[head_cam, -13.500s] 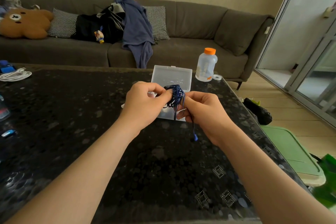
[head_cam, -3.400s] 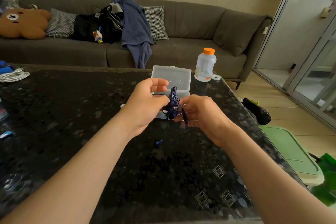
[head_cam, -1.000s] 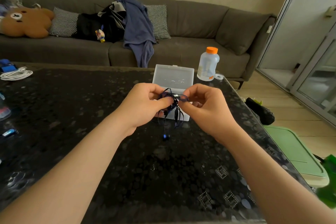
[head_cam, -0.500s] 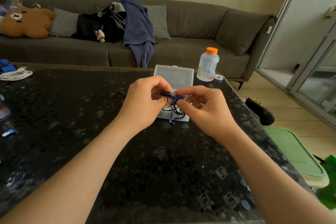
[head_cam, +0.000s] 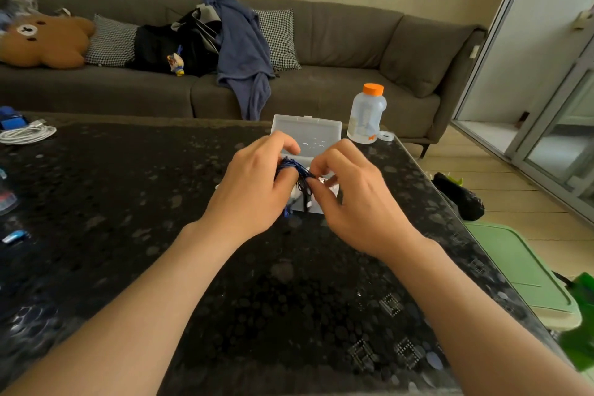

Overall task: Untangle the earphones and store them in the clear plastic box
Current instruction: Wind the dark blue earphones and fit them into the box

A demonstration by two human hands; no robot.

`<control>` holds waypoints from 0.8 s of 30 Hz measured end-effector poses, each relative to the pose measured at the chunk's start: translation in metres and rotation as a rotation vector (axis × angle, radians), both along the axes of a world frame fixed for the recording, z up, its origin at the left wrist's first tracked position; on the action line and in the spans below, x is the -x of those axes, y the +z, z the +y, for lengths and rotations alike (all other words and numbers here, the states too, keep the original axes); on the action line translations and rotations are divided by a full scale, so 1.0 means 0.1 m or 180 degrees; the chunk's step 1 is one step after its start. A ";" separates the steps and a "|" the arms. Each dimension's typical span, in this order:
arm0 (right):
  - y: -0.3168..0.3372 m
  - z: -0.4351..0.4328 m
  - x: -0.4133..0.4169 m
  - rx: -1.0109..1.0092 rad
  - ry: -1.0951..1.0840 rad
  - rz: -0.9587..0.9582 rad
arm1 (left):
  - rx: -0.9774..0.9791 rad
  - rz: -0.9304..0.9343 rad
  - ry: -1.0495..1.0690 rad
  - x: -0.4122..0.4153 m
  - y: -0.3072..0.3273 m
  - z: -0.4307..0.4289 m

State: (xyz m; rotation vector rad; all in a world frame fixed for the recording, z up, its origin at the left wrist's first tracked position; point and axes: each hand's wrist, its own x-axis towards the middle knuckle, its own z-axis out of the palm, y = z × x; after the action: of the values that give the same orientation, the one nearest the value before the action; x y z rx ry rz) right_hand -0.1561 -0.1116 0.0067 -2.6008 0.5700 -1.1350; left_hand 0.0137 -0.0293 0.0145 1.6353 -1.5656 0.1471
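Left grip (head_cam: 254, 190) curled; right grip (head_cam: 353, 199) pinching alongside.

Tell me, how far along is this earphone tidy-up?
Done: the clear plastic box stands open. In hand: the left hand and right hand pinch the blue earphones, bunched in loops just over it. Left: finishing any untangling, laying them inside, closing the lid.

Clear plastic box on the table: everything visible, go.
The clear plastic box is translucent, rectangular, open: its lid stands up toward the sofa, a small tab on its top edge. Its base sits on the dark table, mostly hidden behind the left hand and right hand, which hold the blue earphones in front of it. An orange-capped bottle stands apart to its right. Contents not visible.
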 end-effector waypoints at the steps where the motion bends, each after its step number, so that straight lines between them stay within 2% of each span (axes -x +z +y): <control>1: 0.00 0.01 0.00 0.0102 0.0040 0.0092 | 0.0009 0.0013 -0.0027 0.01 -0.02 -0.01; 6: 0.02 0.03 0.02 0.0304 -0.0080 -0.0462 | 0.0011 0.0586 -0.0328 0.10 -0.02 -0.02; 10: 0.04 0.06 0.02 -0.0239 -0.0136 -0.0717 | -0.0072 0.0768 -0.0438 0.08 0.01 -0.01; 12: 0.05 0.04 0.01 -0.0642 -0.0351 -0.0699 | -0.0095 0.0754 -0.0449 0.09 0.02 -0.01; 15: 0.08 -0.02 0.04 -0.1293 -0.0258 -0.0649 | -0.0110 0.0787 -0.0416 0.10 0.01 -0.02; 20: 0.09 -0.07 0.06 -0.1514 -0.0152 -0.0265 | -0.0229 0.0795 -0.0309 0.10 0.00 0.00; 24: 0.08 -0.06 0.05 -0.1822 -0.0164 -0.0252 | -0.0242 0.0923 -0.0224 0.08 0.01 0.00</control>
State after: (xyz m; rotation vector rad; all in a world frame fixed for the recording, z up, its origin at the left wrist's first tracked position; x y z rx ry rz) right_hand -0.1613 -0.1180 0.0144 -2.0538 0.8089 -0.9137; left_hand 0.0055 -0.0298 0.0155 1.5774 -1.4167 -0.1820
